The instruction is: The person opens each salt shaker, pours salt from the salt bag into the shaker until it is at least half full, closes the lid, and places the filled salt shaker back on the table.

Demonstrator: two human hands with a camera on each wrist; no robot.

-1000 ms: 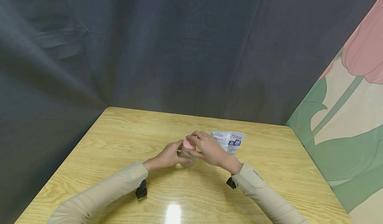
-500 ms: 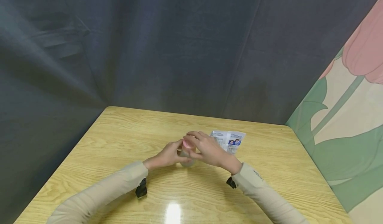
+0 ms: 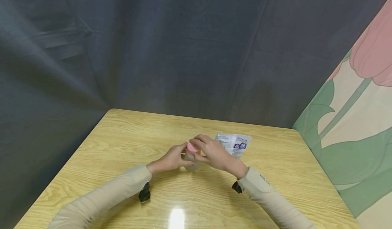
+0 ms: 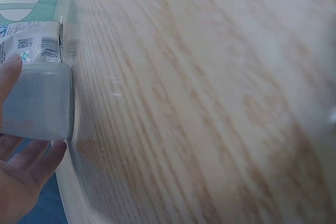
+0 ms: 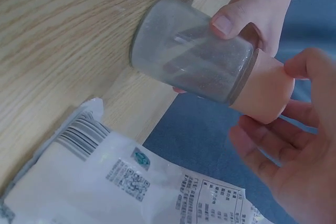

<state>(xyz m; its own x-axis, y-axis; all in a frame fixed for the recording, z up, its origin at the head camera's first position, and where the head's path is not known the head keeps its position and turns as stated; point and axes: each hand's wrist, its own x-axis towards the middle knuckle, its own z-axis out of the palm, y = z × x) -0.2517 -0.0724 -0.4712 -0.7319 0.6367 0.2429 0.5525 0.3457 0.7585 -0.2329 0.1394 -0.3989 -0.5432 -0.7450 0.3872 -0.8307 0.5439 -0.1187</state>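
A frosted clear jar (image 5: pixel 184 51) stands upright on the table, topped by a pink lid (image 3: pixel 192 148) that looks peach in the right wrist view. My left hand (image 3: pixel 173 159) grips the jar's body from the left, thumb on the near side. In the left wrist view, the lower part of the jar (image 4: pixel 37 100) sits between thumb and fingers. From the right, my right hand (image 3: pixel 215 154) holds the lid by its side with thumb and fingertips. The lid (image 5: pixel 265 85) sits on the jar's mouth. No contents can be made out through the frosted wall.
Just right of the jar lies a white printed plastic packet (image 3: pixel 240 144) with a barcode and QR code, close to my right hand. The wooden table (image 3: pixel 147 130) ends at a dark curtain (image 3: pixel 183 52); a flower-patterned wall (image 3: pixel 361 147) borders its right side.
My right fingers moved left over the lid, then slightly back right, so more pink shows now than half a second ago. The left hand, jar and packet have stayed put.
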